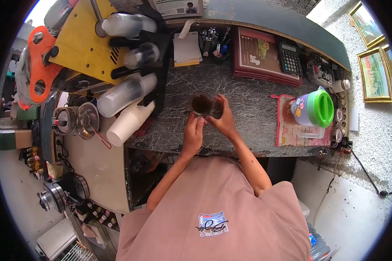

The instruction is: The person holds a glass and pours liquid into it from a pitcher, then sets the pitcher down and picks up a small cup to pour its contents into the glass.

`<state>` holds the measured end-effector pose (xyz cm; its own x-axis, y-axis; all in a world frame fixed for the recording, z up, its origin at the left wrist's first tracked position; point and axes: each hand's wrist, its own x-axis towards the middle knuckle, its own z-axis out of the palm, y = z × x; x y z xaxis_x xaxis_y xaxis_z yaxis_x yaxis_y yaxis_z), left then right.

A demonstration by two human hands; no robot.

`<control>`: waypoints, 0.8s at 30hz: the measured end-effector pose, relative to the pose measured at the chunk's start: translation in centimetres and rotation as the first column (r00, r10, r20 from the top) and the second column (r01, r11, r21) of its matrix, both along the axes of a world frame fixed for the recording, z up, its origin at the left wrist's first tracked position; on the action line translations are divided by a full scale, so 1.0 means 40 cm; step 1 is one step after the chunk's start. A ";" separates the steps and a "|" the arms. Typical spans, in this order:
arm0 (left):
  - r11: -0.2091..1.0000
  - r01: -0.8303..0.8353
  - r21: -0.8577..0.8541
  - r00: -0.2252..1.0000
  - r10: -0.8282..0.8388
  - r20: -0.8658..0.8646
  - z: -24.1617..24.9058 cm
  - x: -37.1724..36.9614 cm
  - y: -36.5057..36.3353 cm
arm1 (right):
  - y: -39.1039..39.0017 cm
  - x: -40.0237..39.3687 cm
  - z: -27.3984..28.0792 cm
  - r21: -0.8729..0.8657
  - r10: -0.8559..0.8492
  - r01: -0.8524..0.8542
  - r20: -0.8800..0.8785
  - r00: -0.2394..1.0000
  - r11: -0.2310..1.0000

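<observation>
A glass cup of dark brown drink [201, 104] is at the middle of the view, over the dark scratched counter [244, 98]. My left hand [193, 134] grips it at the lower edge, fingers pressed near its base. Against the right side, my right hand [224, 121] is also closed on the cup, its thumb by the near rim and its fingers curving up along the wall. Both hands meet close together on the near side, and they hide part of the glass.
Stacked paper cups [128, 124] and clear plastic cups [122, 95] lie at left, beside a yellow machine [89, 37]. A green-lidded pitcher [311, 108] stands on a pink cloth [285, 135] at right. Red menus [265, 56] and a calculator [290, 58] sit at the back.
</observation>
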<state>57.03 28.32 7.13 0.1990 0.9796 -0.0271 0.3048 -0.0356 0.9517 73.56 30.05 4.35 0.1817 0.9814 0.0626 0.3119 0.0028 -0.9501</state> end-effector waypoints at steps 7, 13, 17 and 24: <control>0.999 0.046 -0.007 0.999 -0.046 0.021 0.004 -0.020 0.012 | 0.068 -0.040 -0.034 0.028 0.177 -0.183 0.150 0.973 0.983; 0.998 -0.008 -0.066 0.991 0.017 0.133 -0.026 -0.056 0.046 | 0.100 -0.084 0.030 -0.022 0.146 -0.146 0.265 0.953 0.989; 0.996 -0.033 -0.088 0.978 0.050 0.201 -0.020 -0.091 0.092 | 0.146 -0.131 0.030 0.026 0.122 -0.131 0.225 0.967 0.991; 0.985 -0.100 -0.138 0.933 0.141 0.332 -0.048 -0.134 0.173 | 0.235 -0.189 0.022 0.082 0.120 -0.137 0.188 0.975 0.987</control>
<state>51.69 35.25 5.21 0.0975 0.9907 -0.0946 -0.0417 0.0990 0.9942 65.98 39.46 5.22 0.0316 0.9840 0.1755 0.4705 0.1402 -0.8712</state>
